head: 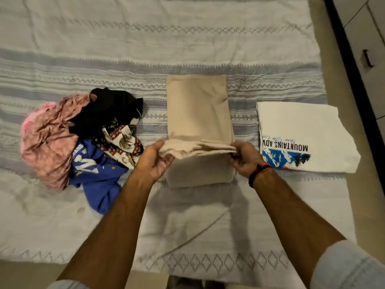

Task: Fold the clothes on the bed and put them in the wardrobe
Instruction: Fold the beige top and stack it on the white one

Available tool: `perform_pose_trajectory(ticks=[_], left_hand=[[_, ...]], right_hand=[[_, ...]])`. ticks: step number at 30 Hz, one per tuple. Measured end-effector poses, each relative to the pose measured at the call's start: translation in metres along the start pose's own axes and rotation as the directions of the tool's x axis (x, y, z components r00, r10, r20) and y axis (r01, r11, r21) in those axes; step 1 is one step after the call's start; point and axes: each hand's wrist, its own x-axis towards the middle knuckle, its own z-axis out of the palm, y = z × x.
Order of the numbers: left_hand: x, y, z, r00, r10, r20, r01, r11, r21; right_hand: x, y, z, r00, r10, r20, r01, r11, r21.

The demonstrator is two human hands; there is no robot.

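A beige garment [198, 109] lies as a long narrow strip in the middle of the bed. My left hand [155, 158] pinches the left corner of its near end, and my right hand [245, 156] pinches the right corner. That end is lifted off the bed and doubled over the strip. A folded white T-shirt [300, 126] with a blue mountain print lies flat to the right. To the left sits a loose heap: a pink garment [48, 140], a black one [108, 109], a patterned one [123, 140] and a blue one [98, 176].
The bed carries a white and grey striped cover [145, 38]. Its right edge runs along a dark strip, past which stands a light cabinet with a dark handle [367, 58]. The floor [31, 274] shows at the near edge of the bed.
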Motion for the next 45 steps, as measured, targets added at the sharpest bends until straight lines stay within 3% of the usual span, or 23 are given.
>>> perform_pose_trajectory(ticks=[2,3,4,5,6,7,8,9,10,11,12,14,16,18,20,23,26,29,34,39,45], left_hand=[[0.014,0.011,0.013,0.997,0.080,0.015,-0.079,0.993,-0.092],[0.022,0.012,0.016,0.993,0.116,0.004,-0.116,0.993,-0.012],[0.029,0.008,0.016,0.986,0.164,-0.009,-0.160,0.973,0.168],[0.036,0.003,0.014,0.978,0.209,0.015,-0.199,0.903,0.380],[0.041,-0.005,0.009,0.965,0.250,0.074,-0.245,0.775,0.583],[0.050,-0.012,0.004,0.953,0.258,0.160,-0.289,0.612,0.736],[0.054,-0.021,-0.002,0.941,0.243,0.236,-0.322,0.423,0.847],[0.059,-0.029,-0.009,0.929,0.221,0.298,-0.343,0.209,0.916],[0.066,-0.037,-0.018,0.913,0.207,0.351,-0.360,0.004,0.933],[0.072,-0.043,-0.026,0.895,0.204,0.397,-0.373,-0.148,0.916],[0.075,-0.049,-0.035,0.882,0.220,0.416,-0.368,-0.229,0.901],[0.077,-0.057,-0.047,0.869,0.279,0.408,-0.337,-0.268,0.902],[0.072,-0.063,-0.050,0.838,0.392,0.380,-0.296,-0.260,0.919],[0.065,-0.069,-0.049,0.814,0.508,0.282,-0.216,-0.187,0.958],[0.066,-0.071,-0.049,0.826,0.557,0.088,-0.100,-0.009,0.995],[0.069,-0.069,-0.049,0.856,0.498,-0.138,-0.020,0.299,0.954],[0.070,-0.063,-0.047,0.892,0.367,-0.262,0.056,0.486,0.872],[0.070,-0.058,-0.049,0.934,0.208,-0.290,0.085,0.661,0.746],[0.045,-0.052,-0.047,0.947,0.032,-0.320,0.118,0.892,0.437],[-0.003,-0.055,-0.043,0.949,0.062,-0.308,0.036,0.952,0.304],[-0.075,-0.083,-0.053,0.952,0.115,-0.284,-0.021,0.950,0.313]], right_hand=[[0.013,-0.010,0.012,0.993,-0.064,0.098,0.057,0.995,0.078],[0.019,-0.013,0.018,0.989,-0.083,0.124,0.078,0.996,0.041],[0.026,-0.011,0.020,0.988,-0.110,0.110,0.121,0.988,-0.100],[0.033,-0.006,0.023,0.984,-0.165,0.070,0.179,0.916,-0.358],[0.039,0.000,0.022,0.964,-0.258,0.058,0.231,0.717,-0.658],[0.048,0.007,0.021,0.936,-0.330,0.119,0.261,0.426,-0.866],[0.051,0.016,0.017,0.911,-0.347,0.223,0.288,0.147,-0.946],[0.054,0.024,0.012,0.892,-0.330,0.310,0.308,-0.059,-0.949],[0.058,0.030,0.007,0.879,-0.311,0.360,0.316,-0.184,-0.931],[0.060,0.036,0.002,0.868,-0.313,0.387,0.314,-0.258,-0.914],[0.063,0.042,-0.006,0.848,-0.335,0.410,0.330,-0.272,-0.904],[0.064,0.051,-0.018,0.788,-0.431,0.440,0.410,-0.165,-0.897],[0.061,0.057,-0.021,0.748,-0.573,0.334,0.423,0.023,-0.906],[0.062,0.063,-0.021,0.772,-0.631,0.071,0.304,0.270,-0.914],[0.067,0.066,-0.019,0.830,-0.541,-0.138,0.196,0.513,-0.836],[0.071,0.063,-0.022,0.897,-0.386,-0.213,0.122,0.682,-0.721],[0.075,0.056,-0.028,0.954,-0.226,-0.197,0.054,0.777,-0.627],[0.073,0.050,-0.032,0.982,-0.108,-0.157,0.006,0.842,-0.540],[0.049,0.046,-0.035,0.987,-0.119,-0.108,0.070,0.923,-0.379],[0.007,0.048,-0.049,0.992,-0.121,-0.042,0.103,0.949,-0.299],[-0.059,0.066,-0.090,0.991,-0.131,-0.005,0.126,0.959,-0.254]])
